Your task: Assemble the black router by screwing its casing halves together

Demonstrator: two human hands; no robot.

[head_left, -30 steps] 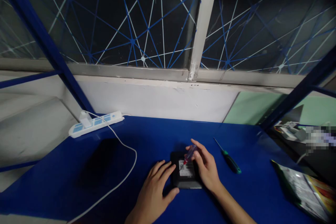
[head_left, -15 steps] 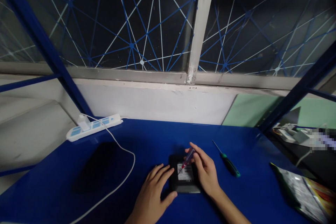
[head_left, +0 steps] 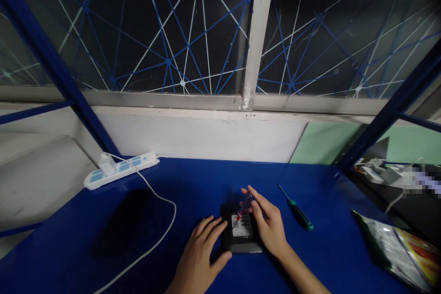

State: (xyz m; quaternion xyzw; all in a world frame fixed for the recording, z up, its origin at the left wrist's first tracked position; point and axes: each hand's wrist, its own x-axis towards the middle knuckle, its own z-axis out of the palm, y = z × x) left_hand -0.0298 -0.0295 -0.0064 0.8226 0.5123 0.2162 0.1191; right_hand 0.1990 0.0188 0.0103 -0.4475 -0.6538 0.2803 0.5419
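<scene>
A small flat black device (head_left: 241,244) with a white printed label (head_left: 245,228) lies on the blue table. My right hand (head_left: 270,225) is closed around the purple, see-through handle of a screwdriver (head_left: 245,205). Its red collar and thin shaft slant down and left, the tip over the label's left side; whether it touches is too small to tell. My left hand (head_left: 205,248) rests palm down with fingers spread, its fingertips at the device's left edge. A second screwdriver (head_left: 300,215), green and black, lies to the right of my right hand.
A white power strip (head_left: 122,170) with a plugged-in adapter sits at the back left. From it a white cable (head_left: 175,211) curves across the table towards me. At the right edge lies a shiny packet (head_left: 396,248). Blue frame posts stand on both sides, with a window behind.
The view has shifted slightly. The screwdriver in my right hand has turned a little in the fingers, while my left hand stays at the device's edge.
</scene>
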